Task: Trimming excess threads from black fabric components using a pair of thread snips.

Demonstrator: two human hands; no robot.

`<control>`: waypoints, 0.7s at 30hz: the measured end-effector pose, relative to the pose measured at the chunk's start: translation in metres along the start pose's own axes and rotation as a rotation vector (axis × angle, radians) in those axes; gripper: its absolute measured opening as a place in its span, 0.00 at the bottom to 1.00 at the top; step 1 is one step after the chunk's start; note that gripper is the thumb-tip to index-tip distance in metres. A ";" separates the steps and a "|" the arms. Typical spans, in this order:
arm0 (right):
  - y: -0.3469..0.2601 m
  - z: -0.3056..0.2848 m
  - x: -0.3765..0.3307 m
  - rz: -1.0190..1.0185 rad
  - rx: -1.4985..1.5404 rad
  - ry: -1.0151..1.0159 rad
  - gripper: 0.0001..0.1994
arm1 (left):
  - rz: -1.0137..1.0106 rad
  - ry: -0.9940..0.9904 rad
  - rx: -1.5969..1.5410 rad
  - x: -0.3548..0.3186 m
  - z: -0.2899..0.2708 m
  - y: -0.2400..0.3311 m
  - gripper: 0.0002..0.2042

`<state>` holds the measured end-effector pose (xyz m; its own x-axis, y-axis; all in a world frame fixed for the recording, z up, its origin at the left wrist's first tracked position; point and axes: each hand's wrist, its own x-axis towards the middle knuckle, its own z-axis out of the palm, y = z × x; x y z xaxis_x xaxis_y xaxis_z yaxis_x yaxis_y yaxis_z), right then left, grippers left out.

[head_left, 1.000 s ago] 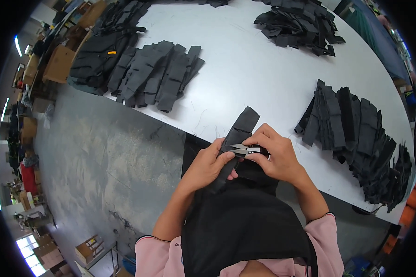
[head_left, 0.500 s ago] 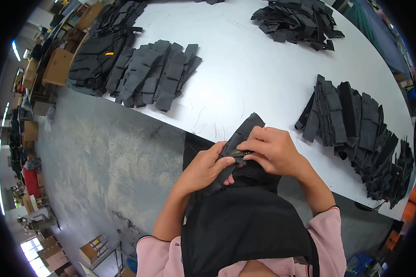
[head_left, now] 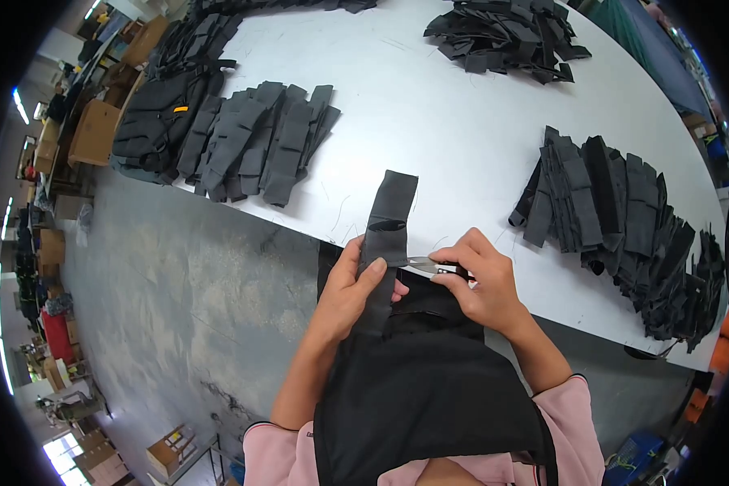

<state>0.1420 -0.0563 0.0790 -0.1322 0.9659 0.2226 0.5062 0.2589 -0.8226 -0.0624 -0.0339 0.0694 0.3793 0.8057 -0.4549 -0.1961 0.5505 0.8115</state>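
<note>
Left hand (head_left: 350,287) pinches a dark fabric strip (head_left: 390,215), while right hand (head_left: 488,282), half-curled, grips snips (head_left: 423,263) at the strip's edge

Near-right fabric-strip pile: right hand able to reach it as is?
Likely yes: only white tabletop lies between the right hand and that fabric-strip pile, though the fingers hold thread snips.

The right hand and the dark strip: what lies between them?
In the head view, small snips, held in the right hand, point toward the dark strip.

White table (head_left: 454,154) with heaps of dark fabric strips (head_left: 577,182) and a black backpack (head_left: 155,121)
</note>
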 end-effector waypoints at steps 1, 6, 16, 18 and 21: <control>-0.001 0.001 0.001 -0.007 -0.006 0.002 0.11 | 0.000 -0.004 0.002 0.000 0.001 0.000 0.20; -0.002 0.006 0.005 -0.075 -0.106 -0.016 0.12 | 0.044 -0.002 -0.013 0.002 0.003 -0.002 0.18; 0.006 0.015 -0.003 -0.078 -0.010 0.146 0.11 | 0.007 -0.006 -0.042 0.002 -0.002 -0.001 0.20; 0.004 0.015 0.000 -0.085 -0.016 0.115 0.11 | 0.005 -0.002 -0.039 0.003 0.000 0.000 0.20; 0.002 0.016 0.000 -0.101 -0.044 0.109 0.11 | 0.002 -0.003 -0.068 0.002 0.002 0.003 0.20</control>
<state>0.1292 -0.0552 0.0688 -0.0929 0.9281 0.3607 0.5324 0.3524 -0.7697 -0.0600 -0.0311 0.0712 0.3819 0.8060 -0.4522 -0.2575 0.5627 0.7855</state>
